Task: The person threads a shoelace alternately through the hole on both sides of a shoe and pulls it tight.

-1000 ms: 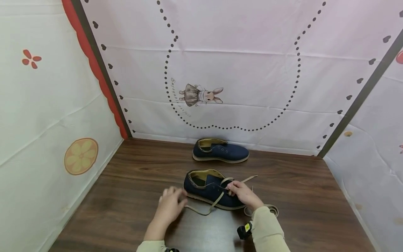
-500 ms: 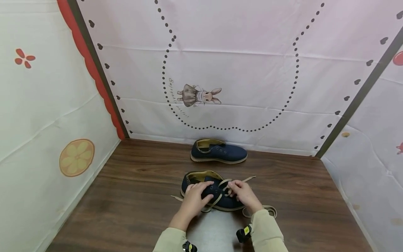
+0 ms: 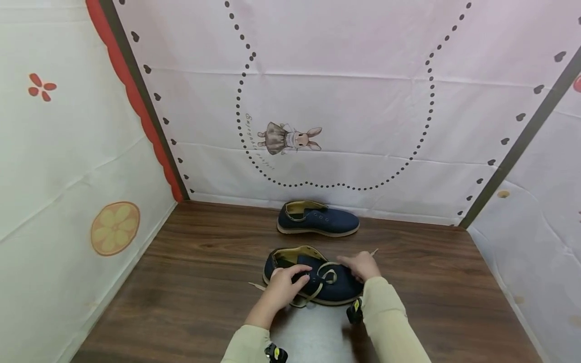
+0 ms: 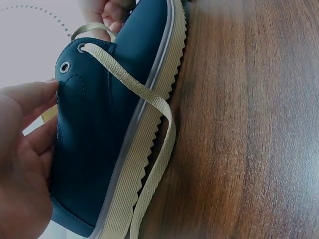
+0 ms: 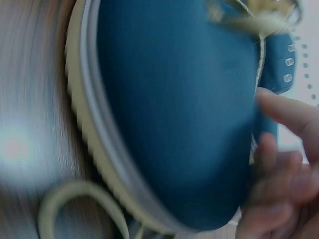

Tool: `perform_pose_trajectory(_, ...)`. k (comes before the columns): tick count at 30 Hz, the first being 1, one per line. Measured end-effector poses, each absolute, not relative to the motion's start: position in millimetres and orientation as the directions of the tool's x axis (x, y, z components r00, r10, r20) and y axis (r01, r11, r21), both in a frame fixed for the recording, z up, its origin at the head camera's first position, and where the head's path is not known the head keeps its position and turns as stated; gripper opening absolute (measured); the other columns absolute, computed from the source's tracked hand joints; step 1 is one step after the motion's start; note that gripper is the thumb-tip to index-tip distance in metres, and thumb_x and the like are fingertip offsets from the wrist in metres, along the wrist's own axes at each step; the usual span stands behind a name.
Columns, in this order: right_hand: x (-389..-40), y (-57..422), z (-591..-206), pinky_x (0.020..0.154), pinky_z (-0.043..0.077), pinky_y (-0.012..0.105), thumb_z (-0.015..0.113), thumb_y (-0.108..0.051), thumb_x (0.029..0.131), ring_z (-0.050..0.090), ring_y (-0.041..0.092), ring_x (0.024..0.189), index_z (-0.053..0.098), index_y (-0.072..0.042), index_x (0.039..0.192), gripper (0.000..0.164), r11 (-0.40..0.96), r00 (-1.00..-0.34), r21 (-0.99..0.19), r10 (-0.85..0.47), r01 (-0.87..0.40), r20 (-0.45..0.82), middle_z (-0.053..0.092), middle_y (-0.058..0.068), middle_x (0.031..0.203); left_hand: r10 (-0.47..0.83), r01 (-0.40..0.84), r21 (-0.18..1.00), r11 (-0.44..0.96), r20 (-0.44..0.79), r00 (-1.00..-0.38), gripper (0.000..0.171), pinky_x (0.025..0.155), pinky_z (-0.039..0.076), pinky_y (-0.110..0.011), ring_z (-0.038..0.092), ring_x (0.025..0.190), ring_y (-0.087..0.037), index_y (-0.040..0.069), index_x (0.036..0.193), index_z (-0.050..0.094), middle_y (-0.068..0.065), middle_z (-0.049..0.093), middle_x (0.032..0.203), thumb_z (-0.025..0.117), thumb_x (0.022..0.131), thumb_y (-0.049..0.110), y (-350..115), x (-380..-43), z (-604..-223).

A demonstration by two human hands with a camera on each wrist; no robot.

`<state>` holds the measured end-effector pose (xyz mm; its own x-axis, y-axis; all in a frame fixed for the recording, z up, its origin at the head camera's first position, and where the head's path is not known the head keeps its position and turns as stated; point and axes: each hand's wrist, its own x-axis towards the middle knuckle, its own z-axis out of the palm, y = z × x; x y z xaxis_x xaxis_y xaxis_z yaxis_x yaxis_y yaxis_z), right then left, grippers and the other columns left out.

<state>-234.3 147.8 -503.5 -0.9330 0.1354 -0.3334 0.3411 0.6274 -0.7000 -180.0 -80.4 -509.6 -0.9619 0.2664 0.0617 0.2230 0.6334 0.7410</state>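
Observation:
A navy lace-up shoe [image 3: 338, 285] with a cream sole lies toe to the right, between both hands. My left hand [image 3: 283, 286] holds it by the collar, fingers going behind the edge below the eyelets in the left wrist view. A flat beige shoelace [image 4: 127, 79] leaves a front eyelet and drops over the sole to the table; another part loops above the tongue. My right hand [image 3: 360, 265] is at the far side of the toe, index finger stretched out against the shoe and the other fingers bent, blurred in the right wrist view. A lace tip shows beyond this hand.
A second navy shoe [image 3: 317, 219], its eyelets without lace, stands behind, near the back wall [image 3: 372, 126] of printed cloth. Under both shoes is a dark wood-grain table [image 3: 204, 252]. A loose coil of beige lace [image 5: 75, 191] lies beside the toe in the right wrist view.
My left hand has come from the table at the left onto the shoe's collar. My right hand has let go of the lace at the eyelets and moved right and away, to the toe's far side.

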Motion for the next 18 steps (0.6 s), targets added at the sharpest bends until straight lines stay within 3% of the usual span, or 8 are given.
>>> perform_pose_trajectory(4, -243.2, 162.2, -512.1, 0.054, 0.044, 0.037, 0.048, -0.063, 0.085, 0.057, 0.027, 0.065, 0.066, 0.003, 0.083, 0.069, 0.788, -0.928, -0.517, 0.181, 0.335, -0.326, 0.062, 0.019, 0.076, 0.270, 0.198, 0.757, 0.622, 0.030, -0.962, 0.026, 0.089, 0.037, -0.051, 0.045, 0.112, -0.038, 0.023, 0.116, 0.064, -0.002, 0.063, 0.115, 0.058, 0.092, 0.031, -81.0, -180.3, -510.1)
perform_pose_trajectory(7, -244.6, 170.6, -521.1, 0.060, 0.048, 0.042, 0.051, -0.059, 0.085, 0.061, 0.034, 0.080, 0.064, 0.009, 0.106, 0.072, 0.817, -0.917, -0.458, 0.204, 0.352, -0.342, 0.061, 0.029, 0.100, 0.286, 0.188, 0.769, 0.611, 0.007, -0.958, 0.028, 0.091, 0.034, -0.052, 0.045, 0.113, -0.036, 0.023, 0.116, 0.063, -0.001, 0.062, 0.117, 0.062, 0.089, 0.028, -81.9, -180.1, -510.8)
perform_pose_trajectory(11, -243.5, 175.9, -525.4, 0.067, 0.049, 0.046, 0.065, -0.039, 0.084, 0.061, 0.037, 0.081, 0.056, 0.012, 0.111, 0.058, 0.761, -0.910, -0.519, 0.230, 0.389, -0.345, 0.061, 0.029, 0.097, 0.312, 0.199, 0.773, 0.602, 0.001, -0.950, 0.031, 0.093, 0.031, -0.051, 0.046, 0.112, -0.033, 0.020, 0.117, 0.062, -0.001, 0.061, 0.120, 0.067, 0.086, 0.023, -83.0, -180.1, -510.7)
perform_pose_trajectory(14, -244.3, 178.0, -524.5, 0.071, 0.047, 0.048, 0.072, -0.026, 0.081, 0.058, 0.040, 0.081, 0.038, 0.015, 0.121, 0.067, 0.690, -0.911, -0.601, 0.243, 0.403, -0.332, 0.058, 0.029, 0.090, 0.316, 0.210, 0.775, 0.596, 0.014, -0.949, 0.031, 0.093, 0.031, -0.051, 0.047, 0.111, -0.032, 0.019, 0.116, 0.062, -0.002, 0.061, 0.119, 0.067, 0.086, 0.022, -83.6, -180.5, -508.6)
perform_pose_trajectory(16, -246.2, 180.0, -524.5, 0.069, 0.047, 0.045, 0.074, -0.021, 0.078, 0.058, 0.038, 0.078, 0.040, 0.016, 0.116, 0.063, 0.675, -0.913, -0.619, 0.240, 0.402, -0.331, 0.057, 0.024, 0.083, 0.317, 0.208, 0.780, 0.591, 0.013, -0.948, 0.031, 0.093, 0.030, -0.051, 0.047, 0.112, -0.032, 0.019, 0.116, 0.062, -0.002, 0.061, 0.119, 0.067, 0.086, 0.022, -84.0, -180.8, -507.3)
perform_pose_trajectory(18, -248.6, 181.7, -524.8, 0.064, 0.048, 0.041, 0.074, -0.018, 0.077, 0.058, 0.033, 0.072, 0.053, 0.015, 0.103, 0.047, 0.686, -0.918, -0.616, 0.223, 0.388, -0.329, 0.059, 0.020, 0.078, 0.316, 0.199, 0.786, 0.585, 0.005, -0.949, 0.031, 0.094, 0.030, -0.052, 0.046, 0.112, -0.032, 0.019, 0.116, 0.062, -0.002, 0.061, 0.120, 0.066, 0.086, 0.022, -84.4, -181.2, -506.1)
